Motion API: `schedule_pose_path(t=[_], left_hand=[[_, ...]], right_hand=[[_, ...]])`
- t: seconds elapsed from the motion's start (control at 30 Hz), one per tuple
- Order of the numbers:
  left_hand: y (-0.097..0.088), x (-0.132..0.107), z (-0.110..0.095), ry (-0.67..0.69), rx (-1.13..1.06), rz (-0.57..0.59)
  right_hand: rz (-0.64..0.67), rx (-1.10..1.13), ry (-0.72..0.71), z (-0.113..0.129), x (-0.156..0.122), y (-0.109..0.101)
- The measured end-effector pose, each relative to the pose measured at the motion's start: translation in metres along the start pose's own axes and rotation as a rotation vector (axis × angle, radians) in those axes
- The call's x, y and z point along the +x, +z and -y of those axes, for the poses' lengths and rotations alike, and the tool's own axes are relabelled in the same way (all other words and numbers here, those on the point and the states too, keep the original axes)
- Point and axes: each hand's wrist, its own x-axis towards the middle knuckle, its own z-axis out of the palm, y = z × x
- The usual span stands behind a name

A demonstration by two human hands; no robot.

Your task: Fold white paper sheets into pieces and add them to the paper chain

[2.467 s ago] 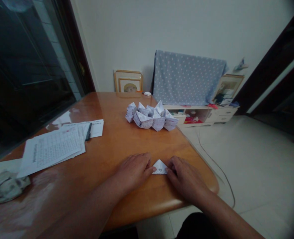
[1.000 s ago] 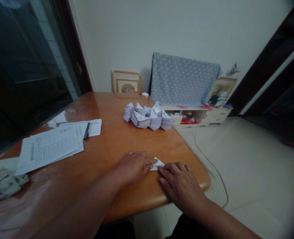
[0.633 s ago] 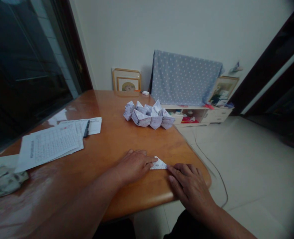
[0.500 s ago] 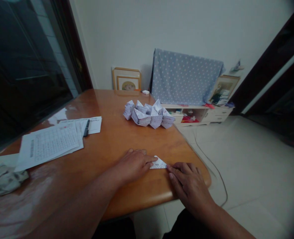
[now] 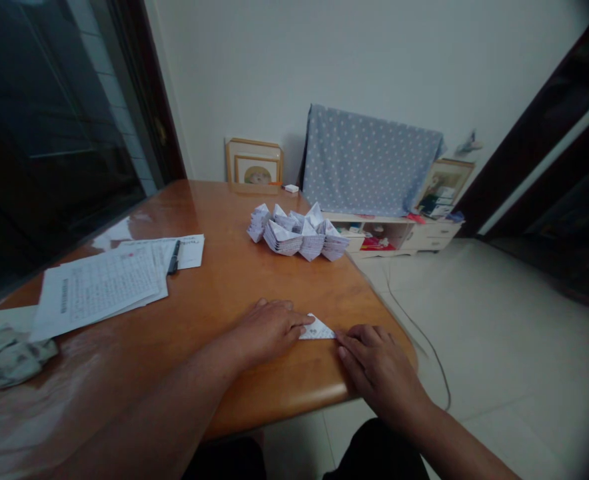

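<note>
A small white folded-paper triangle [image 5: 318, 329] lies on the brown wooden table [image 5: 224, 267]. The left hand [image 5: 273, 331] presses 1 outstretched finger on its left; the right hand [image 5: 380, 363] bunches its fingers at the right corner, pinching unclear.

I can't read a single word from here. The sheets [image 5: 99, 287] carry close rows of small print, a bolder line [image 5: 64, 298] and a red mark [image 5: 130, 254]; the page [image 5: 193, 256] behind has a dark heading [image 5: 190, 243], blurred. The folded paper [image 5: 317, 330] and stacks [image 5: 294, 239] show only illegible specks.
</note>
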Motion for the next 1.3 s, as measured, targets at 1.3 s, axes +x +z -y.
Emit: schedule_pose_path(t=[1.3], left_hand=[[-0.005, 0.008, 0.011, 0.039, -0.127, 0.08]], right_hand=[[0.114, -0.058, -0.209, 0.066, 0.036, 0.003]])
